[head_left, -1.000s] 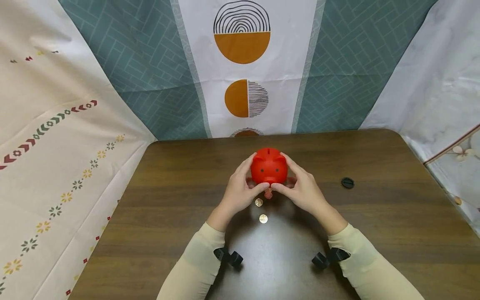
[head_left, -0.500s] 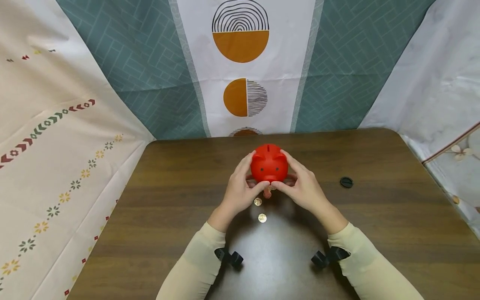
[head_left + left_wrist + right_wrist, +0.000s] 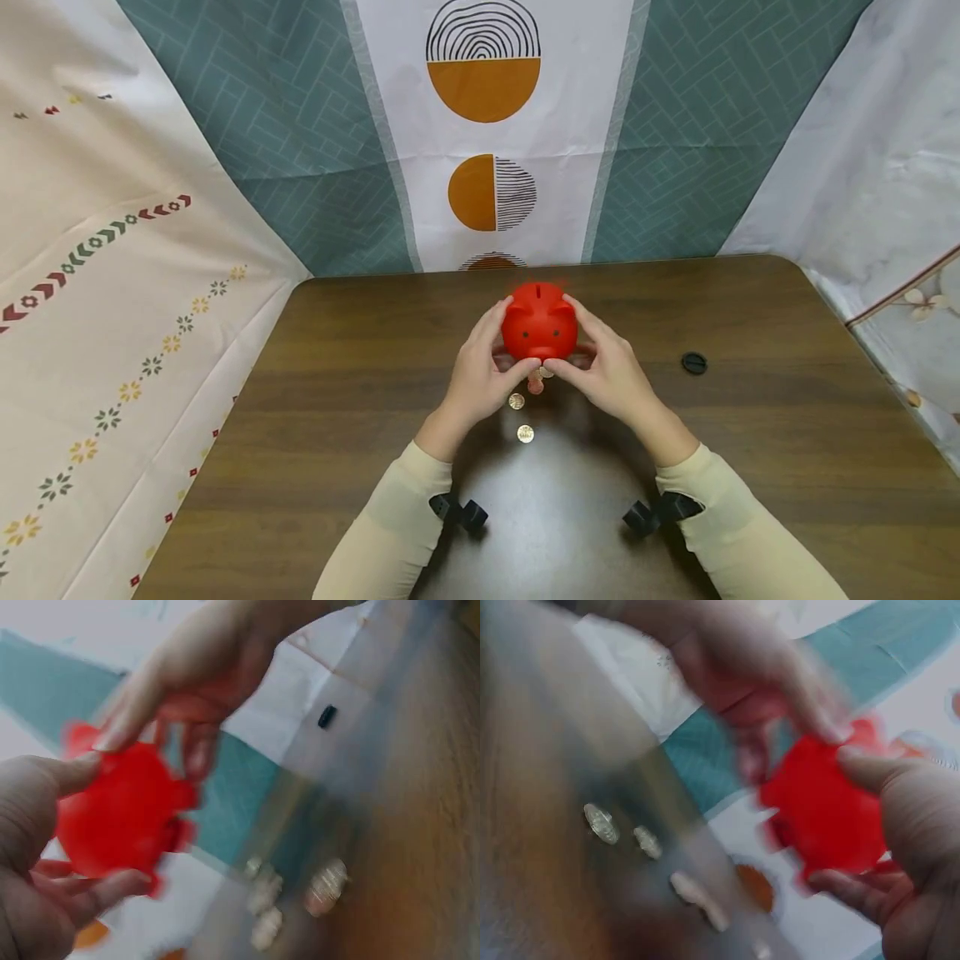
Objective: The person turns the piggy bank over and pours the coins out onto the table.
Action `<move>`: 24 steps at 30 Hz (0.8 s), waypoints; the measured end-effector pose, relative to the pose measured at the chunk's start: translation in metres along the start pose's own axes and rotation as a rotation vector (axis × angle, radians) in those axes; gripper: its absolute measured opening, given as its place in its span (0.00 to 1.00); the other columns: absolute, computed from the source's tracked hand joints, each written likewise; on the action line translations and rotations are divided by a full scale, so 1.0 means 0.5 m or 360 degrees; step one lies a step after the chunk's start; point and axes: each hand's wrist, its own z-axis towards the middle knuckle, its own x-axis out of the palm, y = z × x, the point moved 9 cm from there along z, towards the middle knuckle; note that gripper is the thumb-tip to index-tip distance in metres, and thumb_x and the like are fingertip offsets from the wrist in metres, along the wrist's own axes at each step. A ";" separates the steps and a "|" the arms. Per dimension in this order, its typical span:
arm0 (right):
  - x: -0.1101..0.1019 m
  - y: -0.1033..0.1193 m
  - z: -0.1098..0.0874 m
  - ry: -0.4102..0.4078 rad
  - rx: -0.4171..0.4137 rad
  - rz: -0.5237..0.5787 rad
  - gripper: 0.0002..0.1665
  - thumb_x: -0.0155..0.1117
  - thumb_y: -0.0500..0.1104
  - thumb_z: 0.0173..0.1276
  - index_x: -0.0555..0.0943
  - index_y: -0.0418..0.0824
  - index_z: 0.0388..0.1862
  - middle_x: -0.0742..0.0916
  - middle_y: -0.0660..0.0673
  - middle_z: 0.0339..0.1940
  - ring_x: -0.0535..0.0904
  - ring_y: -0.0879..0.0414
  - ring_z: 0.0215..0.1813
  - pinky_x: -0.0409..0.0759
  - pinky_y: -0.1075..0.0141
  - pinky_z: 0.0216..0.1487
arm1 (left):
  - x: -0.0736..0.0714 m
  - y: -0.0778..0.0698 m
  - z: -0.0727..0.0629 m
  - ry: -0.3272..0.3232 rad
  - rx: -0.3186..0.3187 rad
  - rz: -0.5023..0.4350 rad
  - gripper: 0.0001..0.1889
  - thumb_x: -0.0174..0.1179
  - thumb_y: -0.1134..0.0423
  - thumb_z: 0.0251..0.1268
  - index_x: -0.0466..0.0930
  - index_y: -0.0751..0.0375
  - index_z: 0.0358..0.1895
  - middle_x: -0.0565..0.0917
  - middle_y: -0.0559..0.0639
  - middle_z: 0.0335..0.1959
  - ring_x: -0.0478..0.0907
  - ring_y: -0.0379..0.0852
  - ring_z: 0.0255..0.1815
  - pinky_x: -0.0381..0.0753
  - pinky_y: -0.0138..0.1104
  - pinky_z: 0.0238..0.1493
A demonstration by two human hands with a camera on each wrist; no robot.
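Both hands hold a red piggy bank (image 3: 540, 323), its face and the slot on top visible in the head view. My left hand (image 3: 480, 371) grips its left side and my right hand (image 3: 606, 367) its right, with the thumbs meeting under the snout. In both wrist views the piggy bank is blurred and off the table. Beneath it on the table lie two gold coins (image 3: 525, 433), some copper-coloured coins (image 3: 536, 383) and a further gold coin (image 3: 547, 372), partly hidden by the right thumb.
A round black plug (image 3: 694, 363) lies on the wooden table (image 3: 337, 433), right of the hands. Patterned cloths (image 3: 300, 150) hang behind the table and at both sides. Black wrist cameras (image 3: 472, 517) are strapped to both forearms.
The piggy bank has risen slightly in the head view, both hands moving with it. Another gold coin shows beside the copper-coloured ones; the other coins and the plug have stayed put.
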 end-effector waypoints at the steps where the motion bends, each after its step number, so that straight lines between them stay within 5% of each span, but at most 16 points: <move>1: 0.007 -0.012 -0.001 0.0056 0.0090 0.0018 0.53 0.76 0.47 0.55 0.58 0.56 0.76 0.72 0.44 0.68 0.84 0.44 0.49 0.84 0.60 0.41 | 0.005 0.012 -0.001 0.0039 -0.0078 0.0011 0.45 0.71 0.59 0.55 0.55 0.50 0.75 0.62 0.46 0.71 0.83 0.49 0.44 0.84 0.31 0.36; 4: 0.021 -0.036 -0.005 0.0143 0.0247 0.0038 0.52 0.74 0.52 0.56 0.56 0.61 0.76 0.74 0.44 0.67 0.84 0.44 0.48 0.84 0.62 0.40 | 0.013 0.037 -0.004 0.0120 -0.0225 0.0024 0.45 0.70 0.57 0.56 0.54 0.47 0.75 0.64 0.43 0.69 0.82 0.48 0.42 0.83 0.29 0.35; 9: 0.024 -0.044 -0.005 0.0140 0.0276 0.0052 0.53 0.74 0.53 0.56 0.56 0.64 0.76 0.74 0.46 0.67 0.84 0.45 0.47 0.85 0.62 0.39 | 0.013 0.042 -0.003 0.0120 -0.0240 0.0021 0.45 0.71 0.56 0.55 0.54 0.45 0.75 0.65 0.43 0.69 0.82 0.48 0.43 0.83 0.30 0.36; 11: 0.018 -0.035 -0.004 0.0088 0.0185 0.0020 0.53 0.76 0.50 0.55 0.57 0.63 0.75 0.73 0.47 0.68 0.84 0.46 0.47 0.85 0.62 0.39 | 0.011 0.033 -0.002 0.0088 -0.0173 -0.0014 0.46 0.71 0.58 0.55 0.55 0.46 0.75 0.63 0.44 0.70 0.82 0.48 0.43 0.84 0.31 0.38; 15: -0.018 0.021 -0.001 -0.0141 -0.0206 -0.0051 0.54 0.80 0.39 0.48 0.63 0.48 0.74 0.70 0.42 0.71 0.84 0.43 0.48 0.85 0.56 0.38 | -0.006 -0.021 0.003 -0.0063 0.0170 -0.0006 0.45 0.73 0.62 0.52 0.58 0.54 0.74 0.59 0.52 0.74 0.82 0.51 0.50 0.84 0.35 0.39; 17: -0.027 0.031 0.002 -0.0164 -0.0249 -0.0042 0.55 0.80 0.37 0.47 0.64 0.47 0.73 0.70 0.42 0.71 0.84 0.43 0.48 0.85 0.56 0.37 | -0.010 -0.032 0.005 -0.0104 0.0228 0.0025 0.45 0.73 0.62 0.52 0.59 0.55 0.73 0.59 0.52 0.74 0.81 0.52 0.51 0.84 0.34 0.37; 22: 0.002 -0.026 0.002 0.0093 0.0178 0.0044 0.52 0.75 0.50 0.56 0.57 0.62 0.75 0.74 0.45 0.66 0.85 0.45 0.46 0.85 0.64 0.35 | 0.012 0.025 0.001 0.0041 -0.0145 0.0003 0.46 0.71 0.56 0.55 0.54 0.46 0.75 0.63 0.43 0.71 0.82 0.50 0.47 0.83 0.28 0.33; 24: 0.007 -0.039 -0.002 0.0122 0.0245 0.0037 0.52 0.74 0.53 0.56 0.57 0.63 0.75 0.74 0.44 0.66 0.85 0.44 0.46 0.84 0.65 0.34 | 0.018 0.036 -0.002 0.0077 -0.0218 -0.0017 0.46 0.70 0.54 0.55 0.53 0.44 0.75 0.63 0.43 0.71 0.82 0.51 0.46 0.83 0.29 0.33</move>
